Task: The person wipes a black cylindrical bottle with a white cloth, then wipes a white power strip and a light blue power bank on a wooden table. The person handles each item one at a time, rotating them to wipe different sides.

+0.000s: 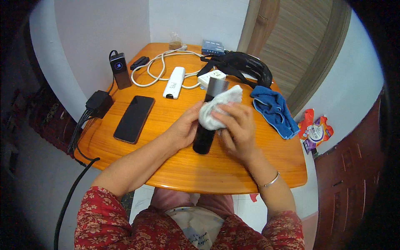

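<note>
A dark cylindrical object (204, 140), perhaps a bottle or flask, leans over the wooden table with its glossy end pointing away from me. My left hand (189, 125) grips it from the left side, the fingertips partly hidden behind it. Bunched in my right hand (238, 126) is a white cloth (215, 114), pressed against the middle of the cylinder. The cloth covers that part of the surface. My right hand looks slightly blurred.
On the wooden table (175, 172) lie a smartphone (134, 119), a white device (174, 82), a power strip (212, 78) with a looped cord, and a blue cloth (275, 112). A power bank (120, 70), a black box (99, 103) with cables, and a black strapped bag (247, 67) sit around the edges.
</note>
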The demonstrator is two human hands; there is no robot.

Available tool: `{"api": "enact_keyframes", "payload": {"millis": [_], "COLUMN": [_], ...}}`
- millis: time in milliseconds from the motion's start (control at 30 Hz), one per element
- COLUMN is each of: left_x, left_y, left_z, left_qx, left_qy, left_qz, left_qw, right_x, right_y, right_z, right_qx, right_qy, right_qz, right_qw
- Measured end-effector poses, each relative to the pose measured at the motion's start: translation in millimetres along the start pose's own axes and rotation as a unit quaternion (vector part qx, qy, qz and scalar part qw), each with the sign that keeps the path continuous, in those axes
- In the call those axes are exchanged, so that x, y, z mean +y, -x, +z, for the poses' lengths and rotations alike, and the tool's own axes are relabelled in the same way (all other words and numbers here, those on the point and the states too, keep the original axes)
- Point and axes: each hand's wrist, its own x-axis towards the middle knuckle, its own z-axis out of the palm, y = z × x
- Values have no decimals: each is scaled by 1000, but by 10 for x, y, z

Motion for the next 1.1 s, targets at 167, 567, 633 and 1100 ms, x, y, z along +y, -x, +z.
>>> {"api": "enact_keyframes", "payload": {"millis": [167,567,633,1100], "left_x": [-73,96,55,48], "left_y": [50,-38,-40,8], "left_z": [101,-21,-5,-141], "left_qx": [-13,87,94,6], "left_qy": [56,79,80,122], "left_qz": [-113,-78,-41,-145], "left_qw": [992,990,991,982], "right_x": [37,-81,35,-220], "right_y": [-66,8,-16,34], "right_z": [-14,92,44,45], "right_qx": [48,-125,-48,-181], "right_qy": [-3,-43,-15,-103], "right_qz": [50,-28,9,-93], "right_qw": [998,991,999,974]}}
